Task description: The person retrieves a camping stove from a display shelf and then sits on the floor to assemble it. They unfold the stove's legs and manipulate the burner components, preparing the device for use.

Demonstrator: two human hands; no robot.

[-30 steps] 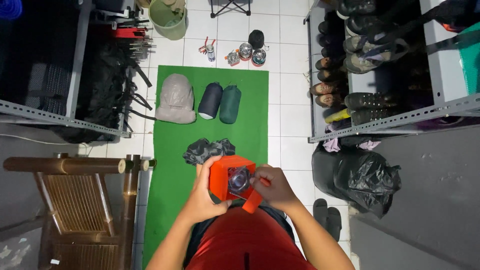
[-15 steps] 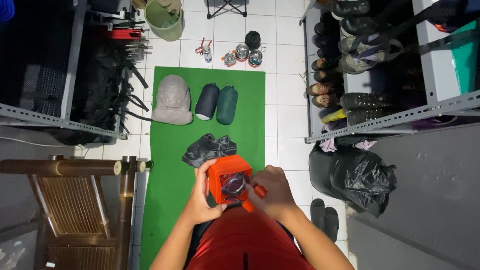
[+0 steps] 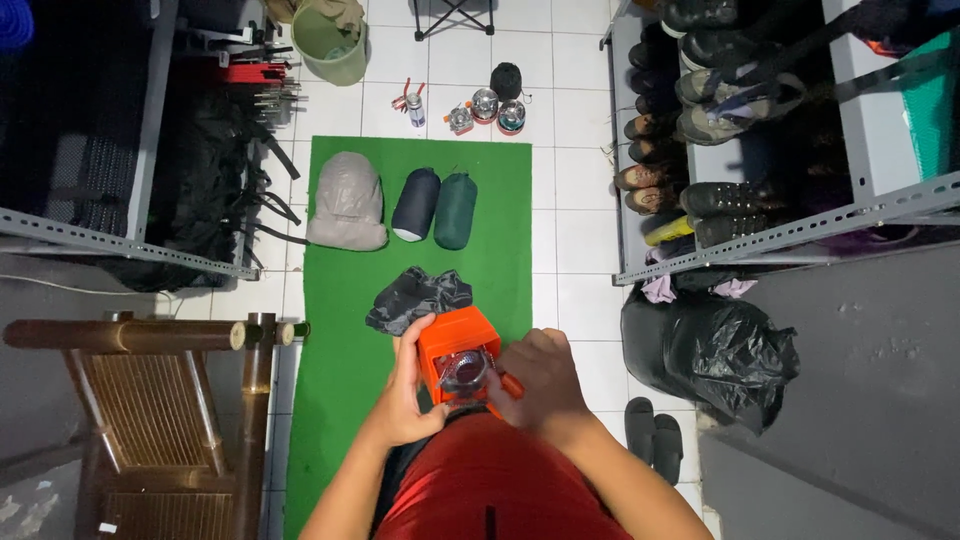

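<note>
In the head view, low in the middle of the frame, the left hand [image 3: 412, 400] is clasped around the left side of an open orange plastic box [image 3: 458, 352], thumb along its edge. The right hand [image 3: 540, 380] is clenched at the box's right side over a small silvery metal piece [image 3: 462, 372] sitting inside it; whether its grip actually closes on that piece cannot be told. The box is held above the near end of a green rectangular mat [image 3: 340, 330] spread on the white tiled floor [image 3: 570, 280]. Just beyond the box lies a crumpled black cloth bundle [image 3: 415, 298]. Farther up the mat lie a grey stuffed sack [image 3: 347, 200], a dark navy roll [image 3: 415, 203] and a dark green roll [image 3: 456, 209], side by side. A lumpy black plastic bag [image 3: 715, 350] sits at centre right, beneath a metal shoe rack [image 3: 780, 235].
</note>
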